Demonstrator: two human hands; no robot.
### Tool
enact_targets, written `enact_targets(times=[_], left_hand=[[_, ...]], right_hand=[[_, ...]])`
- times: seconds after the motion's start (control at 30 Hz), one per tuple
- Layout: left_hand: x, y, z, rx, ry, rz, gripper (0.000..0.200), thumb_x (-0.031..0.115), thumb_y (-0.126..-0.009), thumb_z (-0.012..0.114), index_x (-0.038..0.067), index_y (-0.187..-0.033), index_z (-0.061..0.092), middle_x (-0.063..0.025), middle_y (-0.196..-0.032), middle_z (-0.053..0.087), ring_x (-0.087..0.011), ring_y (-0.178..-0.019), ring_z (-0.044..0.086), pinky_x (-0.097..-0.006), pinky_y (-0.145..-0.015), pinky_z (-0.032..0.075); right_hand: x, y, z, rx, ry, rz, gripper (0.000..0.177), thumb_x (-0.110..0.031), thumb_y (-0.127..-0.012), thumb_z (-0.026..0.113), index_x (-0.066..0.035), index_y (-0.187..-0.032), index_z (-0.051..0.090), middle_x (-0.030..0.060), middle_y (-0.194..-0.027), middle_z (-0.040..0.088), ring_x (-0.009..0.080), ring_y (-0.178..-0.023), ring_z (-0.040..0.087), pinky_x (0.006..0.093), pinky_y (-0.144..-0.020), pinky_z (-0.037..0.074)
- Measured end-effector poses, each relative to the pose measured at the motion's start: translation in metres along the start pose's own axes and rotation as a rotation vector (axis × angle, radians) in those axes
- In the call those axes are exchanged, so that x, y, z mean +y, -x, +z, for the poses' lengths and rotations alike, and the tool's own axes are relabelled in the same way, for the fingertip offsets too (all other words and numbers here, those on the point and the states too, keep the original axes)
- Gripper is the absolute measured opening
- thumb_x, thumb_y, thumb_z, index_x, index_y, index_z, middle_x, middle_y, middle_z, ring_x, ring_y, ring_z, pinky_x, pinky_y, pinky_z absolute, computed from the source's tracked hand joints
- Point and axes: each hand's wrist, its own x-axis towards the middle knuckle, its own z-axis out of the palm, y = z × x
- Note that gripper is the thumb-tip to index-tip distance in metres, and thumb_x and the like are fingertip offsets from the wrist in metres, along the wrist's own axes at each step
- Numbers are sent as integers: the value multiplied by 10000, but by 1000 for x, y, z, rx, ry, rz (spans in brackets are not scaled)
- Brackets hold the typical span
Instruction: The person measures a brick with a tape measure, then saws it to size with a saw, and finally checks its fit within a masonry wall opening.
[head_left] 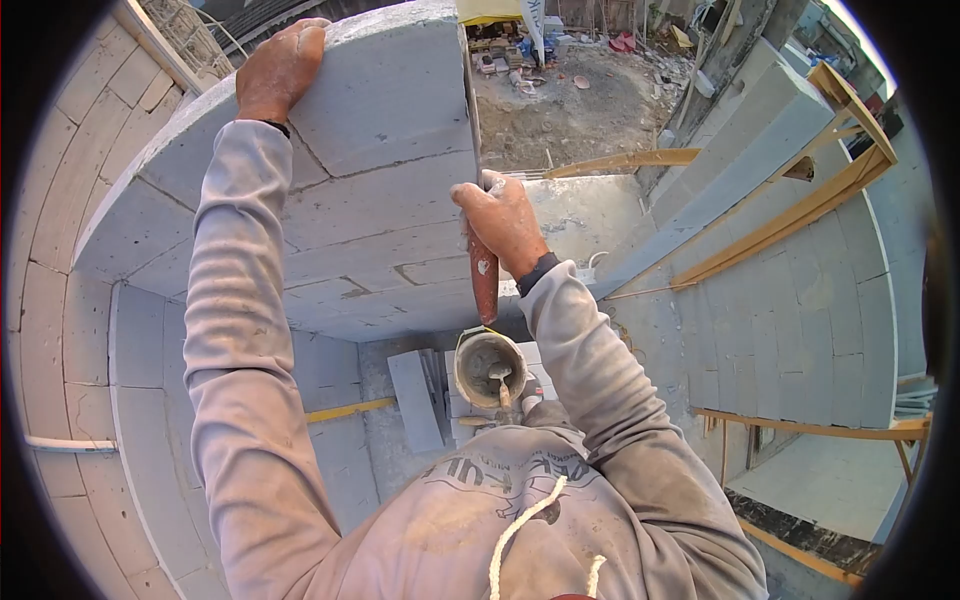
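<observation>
My left hand (282, 68) is up on the top edge of a pale grey lightweight concrete block wall (380, 215), its fingers curled over the edge and partly hidden behind it. Beneath that hand lies a large top block (390, 95). At the wall's right end, my right hand (503, 222) is closed round the red-brown handle of what looks like a hand saw (484, 285). Its thin blade shows edge-on, upright along the end of the blocks. Below, a bucket (489, 368) holds grey mortar and a trowel (500, 378).
Loose blocks (418, 400) stand on the floor beside the bucket. A yellow bar (350, 409) lies left of them. Timber framing (790, 220) runs along the block walls on the right. Beyond the wall is rubble-strewn ground (570, 110).
</observation>
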Motion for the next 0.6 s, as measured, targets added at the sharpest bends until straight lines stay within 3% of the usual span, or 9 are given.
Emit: enact_targets(times=[0.07,0.2,0.27,0.3,0.37,0.43,0.47,0.53,0.6], left_hand=[[-3,-1,3,-19,15,-28,483,384,-879,313,280,-1236,621,-35,-1224,648,-289,-1099,616,-419,-937,472],[-2,-3,-3,-56,64,-26,484,383,-872,315,270,-1220,632,-43,-1241,638,-299,-1121,601,-418,-953,455],[4,1,-6,-52,75,-18,489,376,-864,322,255,-1216,638,-54,-1228,644,-303,-1117,602,-417,-953,447],[4,1,-4,-60,69,-12,489,376,-864,322,255,-1216,638,-54,-1228,644,-303,-1117,602,-417,-953,447],[2,-2,-3,-35,57,-54,488,369,-862,327,244,-1209,646,-56,-1218,651,-295,-1113,606,-403,-953,448],[0,-3,-3,-27,68,-37,488,367,-861,328,240,-1206,649,-60,-1219,650,-293,-1108,609,-402,-949,452],[1,-1,-2,-21,82,-24,488,365,-861,328,236,-1203,652,-64,-1221,650,-291,-1103,612,-401,-945,456],[6,-3,-4,-19,70,-3,488,365,-861,329,236,-1203,653,-70,-1220,651,-290,-1098,615,-403,-937,461],[2,0,-3,-5,39,-17,489,366,-862,329,235,-1202,655,-80,-1220,651,-290,-1088,620,-406,-920,471]], right_hand=[[-7,6,0,-54,-192,162,275,-236,-841,574,18,-736,564,103,-585,563,200,-475,555,334,-475,468],[-46,12,-11,119,-51,44,373,-319,-936,518,10,-768,562,82,-577,539,187,-441,519,320,-445,447],[-73,18,-18,123,-174,-174,505,-427,-998,417,1,-768,556,77,-581,525,186,-465,513,341,-467,452],[-77,19,-17,127,-182,-168,505,-427,-998,417,1,-768,556,77,-581,525,186,-465,513,341,-467,452],[-82,16,-13,221,-149,-482,583,-525,-997,378,-19,-758,544,42,-583,504,123,-459,506,272,-447,445],[-40,-5,-1,254,-123,-484,585,-519,-996,380,-22,-731,539,46,-578,511,132,-459,512,271,-437,442],[-3,-21,5,195,71,-381,581,-514,-996,386,-22,-729,539,48,-575,513,139,-450,511,269,-429,441],[-14,-14,4,150,258,-283,576,-508,-997,391,-21,-726,539,49,-572,515,145,-440,510,268,-421,440],[-38,4,-4,47,-166,152,559,-483,-999,397,-17,-729,546,59,-566,517,166,-419,511,284,-392,431]])
